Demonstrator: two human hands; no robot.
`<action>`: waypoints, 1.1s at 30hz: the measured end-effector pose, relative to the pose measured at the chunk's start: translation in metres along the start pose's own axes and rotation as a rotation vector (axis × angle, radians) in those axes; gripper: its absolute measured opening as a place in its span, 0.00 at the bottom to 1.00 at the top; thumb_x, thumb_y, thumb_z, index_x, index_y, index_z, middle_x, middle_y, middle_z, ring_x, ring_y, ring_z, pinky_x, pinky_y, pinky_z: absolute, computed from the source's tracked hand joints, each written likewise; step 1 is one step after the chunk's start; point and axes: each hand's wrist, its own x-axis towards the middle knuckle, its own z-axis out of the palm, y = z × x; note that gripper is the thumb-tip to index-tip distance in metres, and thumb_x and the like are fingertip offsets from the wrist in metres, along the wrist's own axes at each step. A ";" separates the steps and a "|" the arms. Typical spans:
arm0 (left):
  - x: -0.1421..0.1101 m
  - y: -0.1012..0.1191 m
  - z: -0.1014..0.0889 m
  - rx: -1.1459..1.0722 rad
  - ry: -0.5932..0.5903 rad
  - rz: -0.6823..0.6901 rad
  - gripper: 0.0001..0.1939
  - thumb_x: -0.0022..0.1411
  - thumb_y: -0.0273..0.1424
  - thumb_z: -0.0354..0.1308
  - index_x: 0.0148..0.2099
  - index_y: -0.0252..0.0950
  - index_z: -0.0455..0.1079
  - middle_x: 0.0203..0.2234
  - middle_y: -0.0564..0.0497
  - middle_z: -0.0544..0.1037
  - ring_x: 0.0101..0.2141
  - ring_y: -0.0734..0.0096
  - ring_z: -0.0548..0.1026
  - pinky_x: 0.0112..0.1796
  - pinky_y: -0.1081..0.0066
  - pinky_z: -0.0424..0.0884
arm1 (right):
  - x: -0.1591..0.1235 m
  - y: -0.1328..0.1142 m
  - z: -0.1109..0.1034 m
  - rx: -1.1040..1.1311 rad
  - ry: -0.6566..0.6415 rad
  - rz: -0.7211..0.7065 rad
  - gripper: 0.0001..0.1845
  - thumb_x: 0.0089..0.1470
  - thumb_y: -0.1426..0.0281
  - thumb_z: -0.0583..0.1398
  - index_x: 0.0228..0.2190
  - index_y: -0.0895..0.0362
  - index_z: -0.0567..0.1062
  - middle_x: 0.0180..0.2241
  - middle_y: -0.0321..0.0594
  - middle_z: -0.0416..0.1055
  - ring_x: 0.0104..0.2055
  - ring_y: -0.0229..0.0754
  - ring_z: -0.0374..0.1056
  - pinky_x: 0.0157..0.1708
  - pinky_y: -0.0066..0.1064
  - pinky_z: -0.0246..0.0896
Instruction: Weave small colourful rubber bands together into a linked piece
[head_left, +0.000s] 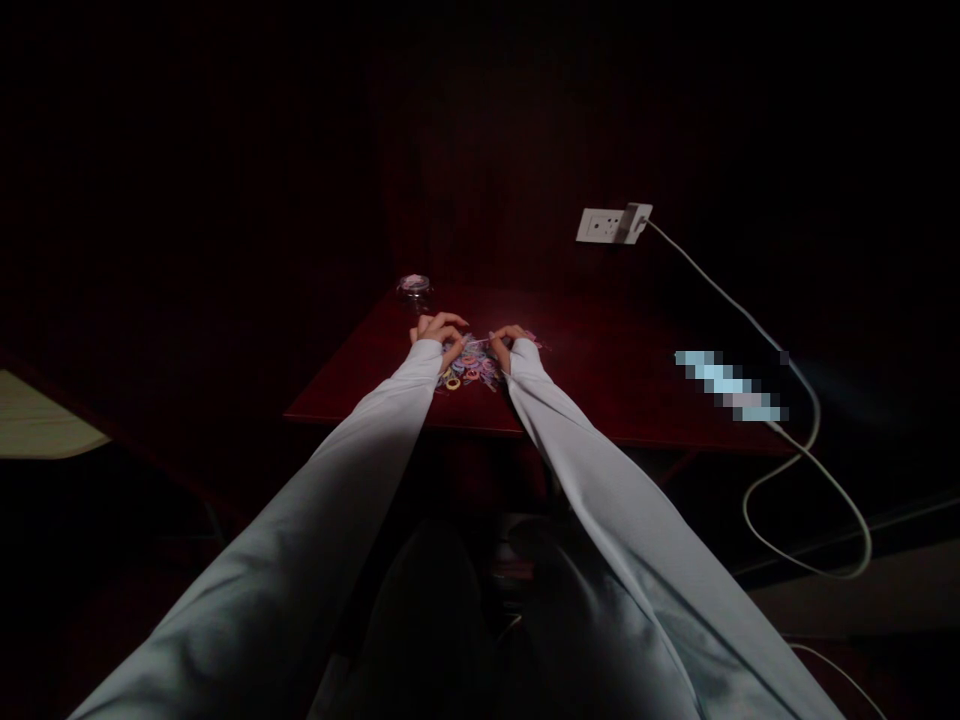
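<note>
A pile of small colourful hair ties (472,375) lies on the dark red table (600,400), some of them looped into rings. Over its left side, my left hand (439,330) is pinched at thumb and forefinger, the other fingers lifted. Facing it on the right, my right hand (507,342) is also closed in a pinch. A thin pinkish hair tie (478,342) stretches between the two sets of fingertips, just above the pile. A few reddish ties (535,340) show beyond my right hand.
A small round clear container (414,286) stands at the table's back left. A white wall socket (600,226) holds a charger (635,222), its white cable (720,280) running to a blurred-out device (727,385) at the table's right. A pale wooden surface (45,415) is far left.
</note>
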 end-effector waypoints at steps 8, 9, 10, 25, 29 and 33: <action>-0.002 0.007 -0.003 -0.027 0.013 -0.007 0.10 0.72 0.32 0.63 0.34 0.41 0.76 0.60 0.52 0.82 0.59 0.48 0.68 0.58 0.48 0.60 | 0.001 -0.002 -0.006 0.026 0.086 0.142 0.17 0.66 0.62 0.64 0.25 0.51 0.72 0.34 0.37 0.71 0.44 0.47 0.66 0.56 0.42 0.58; -0.003 0.009 -0.004 -0.028 0.011 -0.014 0.10 0.72 0.32 0.64 0.34 0.41 0.76 0.59 0.52 0.82 0.59 0.48 0.68 0.58 0.48 0.60 | 0.001 -0.003 -0.006 0.034 0.093 0.155 0.17 0.66 0.63 0.64 0.25 0.51 0.73 0.34 0.38 0.71 0.44 0.48 0.66 0.56 0.42 0.58; -0.003 0.012 -0.006 -0.029 0.010 -0.021 0.11 0.71 0.32 0.64 0.33 0.41 0.75 0.59 0.52 0.82 0.60 0.48 0.68 0.58 0.49 0.60 | 0.001 -0.004 -0.007 0.046 0.101 0.167 0.17 0.66 0.63 0.63 0.25 0.52 0.73 0.35 0.38 0.72 0.44 0.48 0.65 0.56 0.43 0.58; -0.002 0.010 -0.004 -0.043 -0.011 -0.014 0.10 0.73 0.33 0.63 0.36 0.42 0.77 0.58 0.52 0.82 0.59 0.51 0.69 0.59 0.51 0.60 | 0.002 -0.006 -0.004 0.190 -0.002 0.034 0.17 0.61 0.61 0.66 0.23 0.51 0.74 0.30 0.35 0.70 0.38 0.44 0.66 0.49 0.38 0.61; -0.002 0.013 -0.007 -0.055 -0.047 -0.023 0.09 0.72 0.34 0.65 0.36 0.43 0.78 0.58 0.52 0.82 0.59 0.50 0.68 0.59 0.50 0.61 | -0.001 -0.009 -0.005 0.195 -0.131 -0.001 0.20 0.63 0.54 0.67 0.24 0.51 0.75 0.29 0.34 0.69 0.38 0.43 0.66 0.48 0.38 0.61; -0.001 0.010 -0.007 -0.071 -0.071 -0.017 0.09 0.72 0.37 0.66 0.37 0.44 0.80 0.59 0.53 0.82 0.58 0.50 0.68 0.60 0.50 0.61 | -0.002 -0.008 -0.007 0.205 -0.165 -0.005 0.25 0.63 0.46 0.66 0.25 0.51 0.77 0.30 0.35 0.70 0.38 0.44 0.67 0.46 0.38 0.62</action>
